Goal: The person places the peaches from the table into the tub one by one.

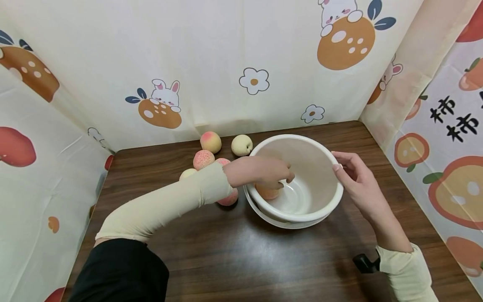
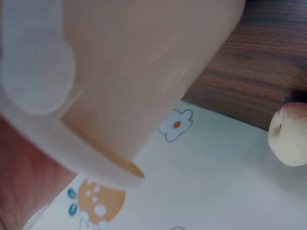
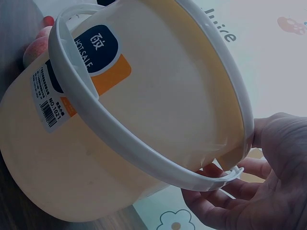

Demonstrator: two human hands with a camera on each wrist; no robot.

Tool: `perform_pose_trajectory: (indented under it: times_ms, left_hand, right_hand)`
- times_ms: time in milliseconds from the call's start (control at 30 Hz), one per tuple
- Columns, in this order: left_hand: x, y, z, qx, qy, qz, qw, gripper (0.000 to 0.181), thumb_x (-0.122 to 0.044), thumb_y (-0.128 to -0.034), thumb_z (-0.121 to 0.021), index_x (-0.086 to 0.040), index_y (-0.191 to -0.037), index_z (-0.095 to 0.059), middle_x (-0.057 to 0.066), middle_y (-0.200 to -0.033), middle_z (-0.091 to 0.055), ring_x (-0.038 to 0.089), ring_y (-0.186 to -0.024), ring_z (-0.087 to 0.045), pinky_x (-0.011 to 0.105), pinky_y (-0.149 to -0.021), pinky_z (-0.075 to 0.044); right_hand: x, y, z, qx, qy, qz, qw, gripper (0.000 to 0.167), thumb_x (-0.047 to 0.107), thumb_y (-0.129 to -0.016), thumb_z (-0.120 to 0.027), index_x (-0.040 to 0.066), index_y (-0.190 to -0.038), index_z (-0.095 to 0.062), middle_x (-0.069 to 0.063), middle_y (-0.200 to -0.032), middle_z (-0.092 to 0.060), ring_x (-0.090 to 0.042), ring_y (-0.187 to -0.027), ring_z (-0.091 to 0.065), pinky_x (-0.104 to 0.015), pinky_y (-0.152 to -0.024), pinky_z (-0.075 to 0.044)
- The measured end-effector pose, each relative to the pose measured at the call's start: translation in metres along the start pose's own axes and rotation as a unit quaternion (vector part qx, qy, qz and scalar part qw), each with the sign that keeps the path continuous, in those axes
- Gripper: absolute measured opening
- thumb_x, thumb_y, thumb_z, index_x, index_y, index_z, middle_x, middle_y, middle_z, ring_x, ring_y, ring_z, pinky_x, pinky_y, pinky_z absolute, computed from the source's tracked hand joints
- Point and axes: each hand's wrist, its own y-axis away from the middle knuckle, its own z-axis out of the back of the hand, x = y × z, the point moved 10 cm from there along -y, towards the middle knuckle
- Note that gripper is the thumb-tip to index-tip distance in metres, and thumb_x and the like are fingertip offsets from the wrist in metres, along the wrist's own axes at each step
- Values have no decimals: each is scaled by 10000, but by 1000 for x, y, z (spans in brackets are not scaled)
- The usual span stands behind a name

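Observation:
A white plastic bucket (image 1: 309,167) stands on the table, its white carrying handle (image 3: 110,129) lying down around the near side. My left hand (image 1: 264,171) reaches over the left rim into it, fingers loosely bent downward. Just under that hand, low in the bucket, is a peach (image 1: 267,193), partly covered; the fingers do not appear wrapped round it. In the left wrist view the bucket's outer wall (image 2: 144,57) hides the fingers. On the right side my right hand (image 1: 356,180) grips the rim, thumb on top and fingers beneath, near the handle's end.
Left of the bucket lie several peaches, including a yellow-pink one (image 1: 210,141), a pale one (image 1: 242,145) and a red one (image 1: 228,198), some hidden by my left sleeve (image 1: 170,203). Patterned cloth (image 1: 211,50) rises behind the brown wooden table (image 1: 226,268).

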Motion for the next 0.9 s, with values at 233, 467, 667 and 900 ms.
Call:
perform_pose_trajectory:
  times_ms: [233, 467, 667, 900]
  left_hand:
    - [-8, 27, 23, -1264, -15, -242, 9917, 271, -257, -1055, -581, -170, -1299, -662, 63, -1214, -643, 266, -1070, -643, 386, -958, -511]
    - [-17, 65, 41, -2652, 257, -465, 9627, 267, -190, -1034, -570, -138, -1271, -680, 36, -1243, -646, 242, -1099, -602, 356, -1030, -475]
    - [-24, 91, 42, -3374, 306, -556, 9392, 248, -165, -1043, -559, -133, -1258, -678, 29, -1268, -635, 221, -1142, -586, 325, -1038, -473]
    - [-30, 127, 41, -4469, 257, -543, 8926, 253, -120, -1011, -593, -86, -1245, -683, 51, -1246, -659, 217, -1155, -617, 321, -1032, -498]
  right_hand:
    - [0, 1, 0, 2, -11, 10, 10000, 425, 189, -1075, -561, 45, -1471, -505, 148, -1192, -650, -34, -957, -660, -176, -746, -570]
    - [1, 1, 0, -11, 5, -5, 10000, 427, 189, -1074, -562, 41, -1471, -504, 115, -1199, -646, -42, -954, -658, -179, -745, -573]
    - [1, 1, -1, 9, 22, -52, 10000, 431, 198, -1076, -561, 49, -1476, -500, 98, -1207, -645, -54, -953, -656, -183, -741, -574]
    - [0, 1, -1, 7, 26, -89, 10000, 435, 207, -1078, -557, 61, -1484, -498, 97, -1215, -639, -60, -965, -651, -179, -747, -573]
